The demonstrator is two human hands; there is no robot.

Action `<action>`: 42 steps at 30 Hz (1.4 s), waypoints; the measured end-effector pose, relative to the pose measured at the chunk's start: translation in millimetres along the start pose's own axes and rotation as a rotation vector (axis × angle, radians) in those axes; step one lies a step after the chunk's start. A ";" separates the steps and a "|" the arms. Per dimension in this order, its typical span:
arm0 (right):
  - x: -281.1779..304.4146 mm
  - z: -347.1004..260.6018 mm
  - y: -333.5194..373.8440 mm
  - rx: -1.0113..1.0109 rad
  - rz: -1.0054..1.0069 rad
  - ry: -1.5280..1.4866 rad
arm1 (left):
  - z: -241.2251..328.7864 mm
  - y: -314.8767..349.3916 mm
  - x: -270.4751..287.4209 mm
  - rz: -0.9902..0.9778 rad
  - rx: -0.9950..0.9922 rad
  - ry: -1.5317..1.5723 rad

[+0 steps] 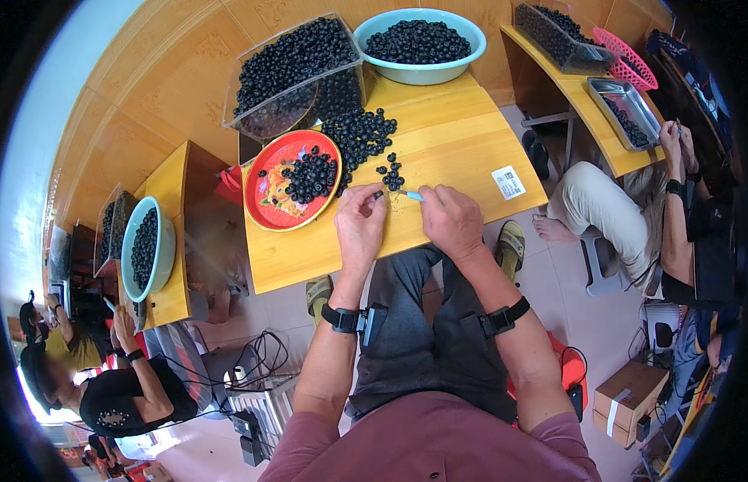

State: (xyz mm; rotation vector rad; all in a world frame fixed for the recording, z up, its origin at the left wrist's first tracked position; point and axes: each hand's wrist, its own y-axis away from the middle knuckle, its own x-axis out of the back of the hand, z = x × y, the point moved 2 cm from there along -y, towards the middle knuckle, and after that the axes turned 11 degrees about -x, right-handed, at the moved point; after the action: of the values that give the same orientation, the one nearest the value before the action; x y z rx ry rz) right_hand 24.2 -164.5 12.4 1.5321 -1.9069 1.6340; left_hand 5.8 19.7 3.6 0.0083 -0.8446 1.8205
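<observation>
Over the front of a yellow wooden table (pixel 462 136), my left hand (pixel 360 229) pinches a small black round piece (pixel 379 195) between thumb and fingertips. My right hand (pixel 452 221) grips a small tool with a light blue handle (pixel 412 195), its thin tip pointing left toward that piece. Just beyond my fingertips lies a small cluster of similar black pieces (pixel 392 174). Left of my left hand sits a red, flower-patterned round tray (pixel 260 210) with many black pieces (pixel 311 178) on it. A loose heap of black pieces (pixel 358 136) spreads behind the tray.
At the back stand a clear plastic bin (pixel 265 120) and a light blue basin (pixel 426 75), both full of black pieces. A white label (pixel 509 183) is on the table's right side. People work at tables left and right. Cables (pixel 265 353) and a cardboard box (pixel 631 402) occupy the floor.
</observation>
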 end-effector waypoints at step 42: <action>-1.0 -1.5 -1.7 -0.010 -0.057 -0.012 | -3.6 7.6 -7.3 -0.061 0.179 0.460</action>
State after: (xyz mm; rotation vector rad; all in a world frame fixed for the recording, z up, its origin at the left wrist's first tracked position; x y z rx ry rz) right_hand 25.3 -162.4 13.3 1.5809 -1.8569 1.5927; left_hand 4.0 14.4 -6.0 -0.2579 -0.3533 1.7389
